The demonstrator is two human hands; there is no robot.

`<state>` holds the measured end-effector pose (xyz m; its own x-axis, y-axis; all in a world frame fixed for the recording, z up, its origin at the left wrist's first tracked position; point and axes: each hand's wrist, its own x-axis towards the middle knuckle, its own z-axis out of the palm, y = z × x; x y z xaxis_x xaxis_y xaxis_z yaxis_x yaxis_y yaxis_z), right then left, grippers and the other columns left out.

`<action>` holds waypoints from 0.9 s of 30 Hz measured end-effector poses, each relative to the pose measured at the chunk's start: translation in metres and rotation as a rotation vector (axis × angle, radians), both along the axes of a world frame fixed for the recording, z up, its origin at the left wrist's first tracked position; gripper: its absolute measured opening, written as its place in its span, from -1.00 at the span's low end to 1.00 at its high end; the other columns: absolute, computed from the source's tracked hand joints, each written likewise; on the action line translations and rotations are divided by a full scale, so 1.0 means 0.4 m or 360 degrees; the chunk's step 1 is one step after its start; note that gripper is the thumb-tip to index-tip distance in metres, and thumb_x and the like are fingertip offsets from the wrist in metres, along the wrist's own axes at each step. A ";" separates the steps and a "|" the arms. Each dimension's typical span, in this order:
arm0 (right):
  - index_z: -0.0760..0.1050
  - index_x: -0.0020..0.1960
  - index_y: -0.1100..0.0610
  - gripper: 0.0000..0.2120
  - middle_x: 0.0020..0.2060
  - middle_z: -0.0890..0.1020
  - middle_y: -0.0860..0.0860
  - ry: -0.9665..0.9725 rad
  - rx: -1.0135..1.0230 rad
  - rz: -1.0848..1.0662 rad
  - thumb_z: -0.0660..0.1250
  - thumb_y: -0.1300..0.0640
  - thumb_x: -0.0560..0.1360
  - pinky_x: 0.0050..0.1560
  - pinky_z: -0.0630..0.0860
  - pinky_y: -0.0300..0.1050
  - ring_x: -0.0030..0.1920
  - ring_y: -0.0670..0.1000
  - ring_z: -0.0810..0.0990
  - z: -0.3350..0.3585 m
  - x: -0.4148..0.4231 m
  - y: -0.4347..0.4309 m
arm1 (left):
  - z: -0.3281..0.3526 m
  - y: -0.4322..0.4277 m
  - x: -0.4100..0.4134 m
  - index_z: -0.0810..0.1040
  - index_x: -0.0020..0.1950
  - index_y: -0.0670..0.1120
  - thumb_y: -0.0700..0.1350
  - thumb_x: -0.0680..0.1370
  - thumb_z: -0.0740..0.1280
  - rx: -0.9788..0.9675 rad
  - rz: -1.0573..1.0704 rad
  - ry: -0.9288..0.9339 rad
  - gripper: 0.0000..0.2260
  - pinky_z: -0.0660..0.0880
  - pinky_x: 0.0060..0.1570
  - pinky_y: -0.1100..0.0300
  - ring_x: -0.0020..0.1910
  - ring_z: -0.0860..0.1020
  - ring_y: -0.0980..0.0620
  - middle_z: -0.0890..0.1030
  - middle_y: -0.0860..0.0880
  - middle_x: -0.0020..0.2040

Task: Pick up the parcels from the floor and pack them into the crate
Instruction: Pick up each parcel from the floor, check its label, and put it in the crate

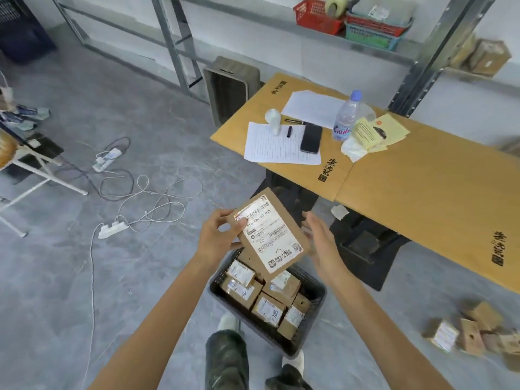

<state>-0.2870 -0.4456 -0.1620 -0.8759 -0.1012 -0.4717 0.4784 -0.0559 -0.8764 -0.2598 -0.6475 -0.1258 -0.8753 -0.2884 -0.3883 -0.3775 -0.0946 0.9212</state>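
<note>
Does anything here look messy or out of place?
Yes. Cables and power strips sprawl tangled across the floor on the left, and a heap of parcels lies tumbled on the floor at the right, not yet packed.

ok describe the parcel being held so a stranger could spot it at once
Find the dark crate on the floor before the long wooden table. Just above it, the left hand grips a brown parcel. Unlike the small boxy parcels below, it is flat, wide and mostly covered by one big white label.
</note>
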 end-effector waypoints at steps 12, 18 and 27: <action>0.14 0.41 -0.14 -0.13 0.19 0.55 -0.03 -0.0454 -0.0011 -0.0190 0.54 -0.04 0.24 0.19 0.54 0.17 0.15 0.02 0.61 -0.372 -0.050 -0.245 | -0.380 -0.249 -0.206 0.48 0.00 -0.09 -0.14 0.50 0.40 -0.0217 -0.0290 -0.0429 -0.86 0.61 -0.07 0.03 -0.09 0.62 -0.01 0.59 -0.04 -0.01; 0.26 0.30 0.02 -0.41 0.10 0.56 0.01 -0.0736 0.0308 -0.0204 0.48 0.23 0.39 -0.08 0.63 -0.12 0.05 -0.04 0.61 -0.781 -0.019 -0.275 | -0.781 -0.324 -0.213 0.52 -0.09 -0.05 -0.22 0.57 0.26 -0.0671 -0.0469 -0.0530 -0.90 0.41 -0.26 0.50 -0.17 0.54 0.20 0.56 0.10 -0.12; 0.34 0.27 0.16 -0.59 0.04 0.57 0.04 -0.1192 0.0655 -0.0022 0.39 0.16 0.49 -0.35 0.44 -0.41 -0.09 -0.05 0.53 -1.339 0.048 -0.327 | -1.279 -0.348 -0.143 0.53 -0.02 0.01 -0.21 0.61 0.15 -0.0829 -0.0602 -0.0577 -0.81 0.60 -0.15 0.12 -0.11 0.59 0.10 0.60 0.06 -0.04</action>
